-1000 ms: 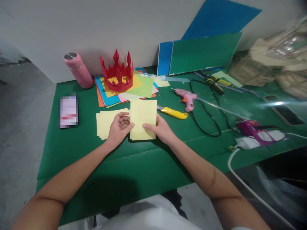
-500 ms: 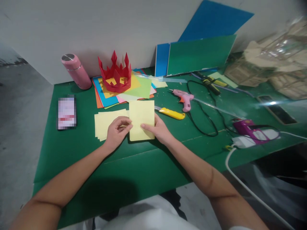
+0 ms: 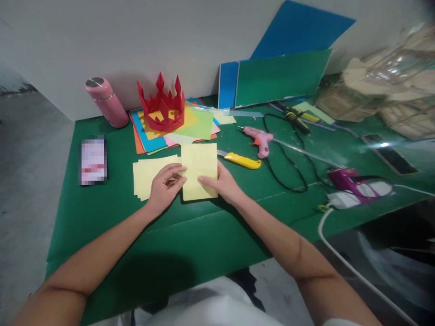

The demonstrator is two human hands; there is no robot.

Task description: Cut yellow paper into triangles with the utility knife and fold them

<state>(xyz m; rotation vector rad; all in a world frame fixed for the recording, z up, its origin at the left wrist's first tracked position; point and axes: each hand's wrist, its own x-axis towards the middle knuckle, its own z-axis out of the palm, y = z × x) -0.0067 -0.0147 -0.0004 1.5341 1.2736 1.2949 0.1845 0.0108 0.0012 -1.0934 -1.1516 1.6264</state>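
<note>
A pale yellow rectangle of paper (image 3: 199, 165) is held upright-side-on over the green table, its long edges toward my hands. My right hand (image 3: 224, 181) grips its right edge, thumb across the front and fingers behind. At the left edge, my left hand (image 3: 166, 184) has its fingers curled and its fingertips pinching the paper's side. More pale yellow sheets (image 3: 142, 176) lie in an uneven stack to the left, partly under my left hand. Just beyond the right hand rests a yellow utility knife (image 3: 243, 160), its blade end partly hidden by the paper.
Behind are a red paper crown (image 3: 165, 118) on coloured sheets (image 3: 152, 140) and a pink bottle (image 3: 108, 103). A phone (image 3: 93, 160) lies left. Rightward are a pink glue gun (image 3: 260, 139) with its cord, pliers (image 3: 297, 120), a power strip (image 3: 363, 192) and a dark phone (image 3: 390, 154).
The whole view has shifted very slightly. Both hands keep the same hold on the yellow paper, with no other visible movement.
</note>
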